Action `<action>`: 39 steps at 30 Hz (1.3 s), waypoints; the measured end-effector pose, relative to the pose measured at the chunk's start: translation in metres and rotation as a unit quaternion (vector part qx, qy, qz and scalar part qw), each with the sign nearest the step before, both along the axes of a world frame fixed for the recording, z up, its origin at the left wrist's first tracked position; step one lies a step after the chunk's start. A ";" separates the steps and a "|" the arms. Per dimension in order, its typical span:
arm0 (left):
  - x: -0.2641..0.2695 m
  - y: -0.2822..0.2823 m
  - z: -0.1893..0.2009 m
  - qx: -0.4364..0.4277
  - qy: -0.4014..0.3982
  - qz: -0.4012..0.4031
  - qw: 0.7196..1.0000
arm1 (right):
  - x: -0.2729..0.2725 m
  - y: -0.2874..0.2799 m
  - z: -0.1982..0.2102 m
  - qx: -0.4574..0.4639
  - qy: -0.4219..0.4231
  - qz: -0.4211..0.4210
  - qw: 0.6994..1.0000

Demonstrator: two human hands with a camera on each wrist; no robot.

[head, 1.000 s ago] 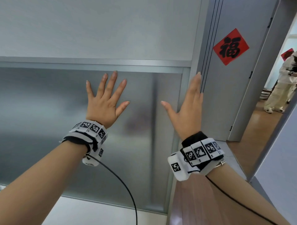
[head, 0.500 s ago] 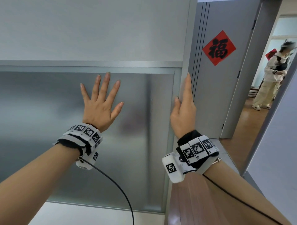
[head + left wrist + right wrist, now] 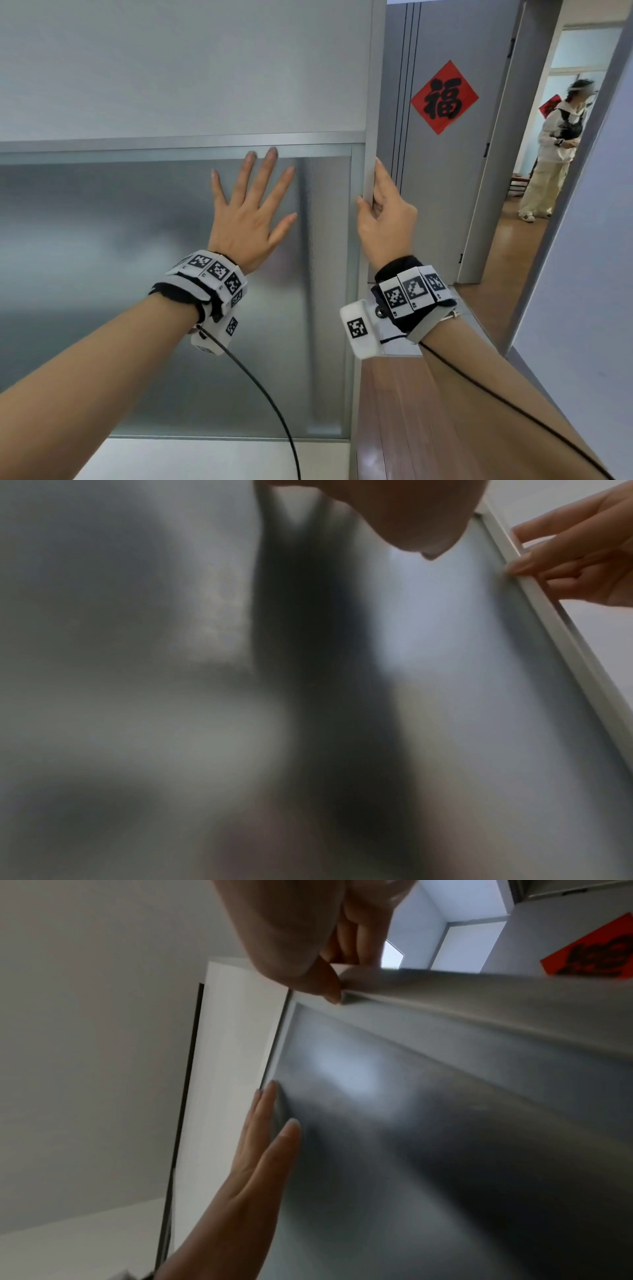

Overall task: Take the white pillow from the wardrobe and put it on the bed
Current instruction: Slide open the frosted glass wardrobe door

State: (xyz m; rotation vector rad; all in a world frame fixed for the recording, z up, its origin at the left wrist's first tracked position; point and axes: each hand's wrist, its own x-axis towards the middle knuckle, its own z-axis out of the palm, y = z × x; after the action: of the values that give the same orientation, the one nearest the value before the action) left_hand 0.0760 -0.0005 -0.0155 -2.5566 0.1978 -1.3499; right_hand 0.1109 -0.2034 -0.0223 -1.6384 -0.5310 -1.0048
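My left hand flat on the frosted wardrobe door, fingers spread. My right hand curled round the door's edge — thumb in front. Pillow not visible. Far doorway — a person standing.

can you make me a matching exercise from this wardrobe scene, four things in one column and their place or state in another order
Things:
1. left hand
2. right hand
3. red diamond-shaped paper sign
4. person in pale clothes

States:
A. standing beyond the doorway
B. stuck on the grey room door
C. flat on the frosted glass wardrobe door
D. gripping the door's metal edge frame

Pairs: 1-C, 2-D, 3-B, 4-A
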 end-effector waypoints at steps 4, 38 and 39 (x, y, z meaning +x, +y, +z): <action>0.002 -0.002 0.000 0.008 0.014 0.010 1.000 | 0.004 -0.010 0.000 -0.060 -0.017 -0.007 0.998; 0.026 -0.124 -0.015 -0.048 -0.021 -0.008 0.999 | 0.037 -0.053 0.002 -0.057 0.239 0.375 0.894; 0.026 -0.123 -0.015 -0.047 -0.023 -0.004 0.999 | 0.035 -0.052 0.002 -0.067 0.234 0.376 0.894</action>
State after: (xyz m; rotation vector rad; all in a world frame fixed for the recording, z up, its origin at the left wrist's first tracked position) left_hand 0.1023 -0.1230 -0.0309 -2.5990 0.1388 -1.4531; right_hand 0.1455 -0.2553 -0.0207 -1.5174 -0.8196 0.0060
